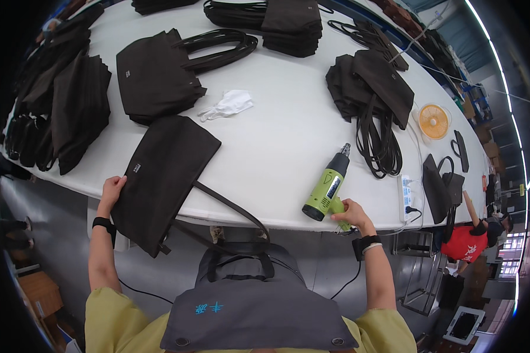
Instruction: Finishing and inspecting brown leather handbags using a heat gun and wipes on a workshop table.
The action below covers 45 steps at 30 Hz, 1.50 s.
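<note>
My left hand (113,191) is closed on the edge of a dark brown tote bag (162,176), which lies at the front of the white table with its long straps trailing over the near edge. My right hand (351,213) is wrapped round the handle of a green heat gun (325,189), whose metal nozzle points away from me. Beyond the bag lies a crumpled white glove or cloth (228,103).
Stacks of dark bags (79,112) with looped straps cover the left and back of the white table (265,153). At the right are a power strip (404,197), an orange fan (433,120) and more bags. A co-worker in red (460,241) is at the far right.
</note>
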Each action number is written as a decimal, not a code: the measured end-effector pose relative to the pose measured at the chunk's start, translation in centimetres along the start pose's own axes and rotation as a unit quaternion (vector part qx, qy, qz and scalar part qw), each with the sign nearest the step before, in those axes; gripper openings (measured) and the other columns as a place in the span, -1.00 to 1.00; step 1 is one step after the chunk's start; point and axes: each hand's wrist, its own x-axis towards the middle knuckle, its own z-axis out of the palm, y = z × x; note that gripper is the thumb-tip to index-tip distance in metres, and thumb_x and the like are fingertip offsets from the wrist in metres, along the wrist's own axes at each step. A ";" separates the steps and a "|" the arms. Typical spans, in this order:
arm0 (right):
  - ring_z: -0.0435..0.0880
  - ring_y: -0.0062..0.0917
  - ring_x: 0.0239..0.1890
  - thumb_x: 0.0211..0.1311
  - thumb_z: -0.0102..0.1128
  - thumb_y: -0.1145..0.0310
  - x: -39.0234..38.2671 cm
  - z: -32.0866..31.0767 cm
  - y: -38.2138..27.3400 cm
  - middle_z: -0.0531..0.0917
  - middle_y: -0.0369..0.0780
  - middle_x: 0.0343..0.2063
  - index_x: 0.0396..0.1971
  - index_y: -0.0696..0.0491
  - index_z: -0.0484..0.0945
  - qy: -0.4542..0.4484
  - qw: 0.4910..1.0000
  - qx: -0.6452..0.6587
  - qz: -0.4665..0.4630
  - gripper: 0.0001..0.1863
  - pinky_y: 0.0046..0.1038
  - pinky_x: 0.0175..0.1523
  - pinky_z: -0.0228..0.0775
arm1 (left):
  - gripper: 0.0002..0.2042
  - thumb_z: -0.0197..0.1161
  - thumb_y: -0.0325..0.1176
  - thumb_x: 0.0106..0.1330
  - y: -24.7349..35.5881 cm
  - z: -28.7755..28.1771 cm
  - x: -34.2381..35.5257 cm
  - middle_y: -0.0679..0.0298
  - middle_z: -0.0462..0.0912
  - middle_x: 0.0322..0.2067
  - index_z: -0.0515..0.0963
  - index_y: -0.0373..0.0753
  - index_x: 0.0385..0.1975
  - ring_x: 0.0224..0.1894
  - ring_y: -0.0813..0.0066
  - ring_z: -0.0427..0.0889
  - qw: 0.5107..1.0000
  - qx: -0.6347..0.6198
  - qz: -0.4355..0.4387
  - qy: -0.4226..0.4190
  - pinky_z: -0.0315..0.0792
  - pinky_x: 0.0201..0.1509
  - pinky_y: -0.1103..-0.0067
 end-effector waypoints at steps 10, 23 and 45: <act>0.67 -0.21 -0.27 -0.16 0.40 0.15 -2.0 2.2 -2.7 0.65 0.04 -0.37 -0.13 0.33 0.46 -0.018 0.996 0.049 -0.074 -0.35 -0.34 -0.14 0.47 | -0.56 0.24 0.03 0.20 1.8 -0.2 -0.8 0.16 0.61 -0.63 0.63 -0.34 -0.48 -0.52 0.45 0.56 0.999 0.029 -0.039 0.013 0.41 -0.38 0.45; 0.58 -0.05 -0.19 0.07 0.33 0.31 4.2 3.3 -12.9 0.52 -0.05 -0.18 -0.10 0.13 0.26 0.385 0.907 -0.146 -0.084 -0.51 -0.11 -0.21 0.44 | -0.67 0.28 -0.07 0.17 13.1 3.2 0.3 0.10 0.63 -0.52 0.63 -0.28 -0.44 -0.43 0.24 0.59 0.996 -0.061 0.065 0.008 0.43 -0.27 0.44; 0.22 -0.01 0.24 0.25 0.17 0.16 1.7 5.3 -11.6 0.28 0.14 0.17 0.25 0.34 0.07 0.432 0.877 -0.126 -0.165 -0.24 -0.17 0.32 0.04 | -0.32 -0.02 0.12 0.29 18.5 13.4 -1.8 0.19 0.05 0.37 0.12 -0.08 0.35 0.44 0.21 -0.09 0.928 0.206 0.277 0.138 -0.12 0.41 0.09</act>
